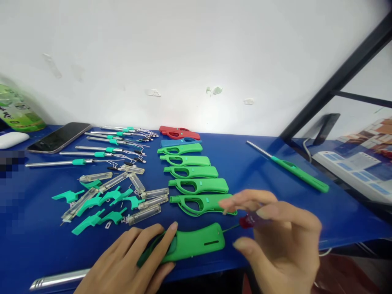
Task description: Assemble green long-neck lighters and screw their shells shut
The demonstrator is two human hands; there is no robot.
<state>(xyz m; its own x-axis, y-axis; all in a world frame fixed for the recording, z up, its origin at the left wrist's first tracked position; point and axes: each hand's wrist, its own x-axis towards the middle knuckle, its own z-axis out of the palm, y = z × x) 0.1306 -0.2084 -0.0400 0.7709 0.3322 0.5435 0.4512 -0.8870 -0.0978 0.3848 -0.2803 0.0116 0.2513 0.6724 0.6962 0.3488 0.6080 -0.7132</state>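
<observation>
At the table's near edge, left hand pins green lighter body — right hand pinches red-handled screwdriver.

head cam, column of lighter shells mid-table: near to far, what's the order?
Green lighter body under the left hand → five open green shells, nearest to farthest → blue shell → red shell by the wall.
</observation>
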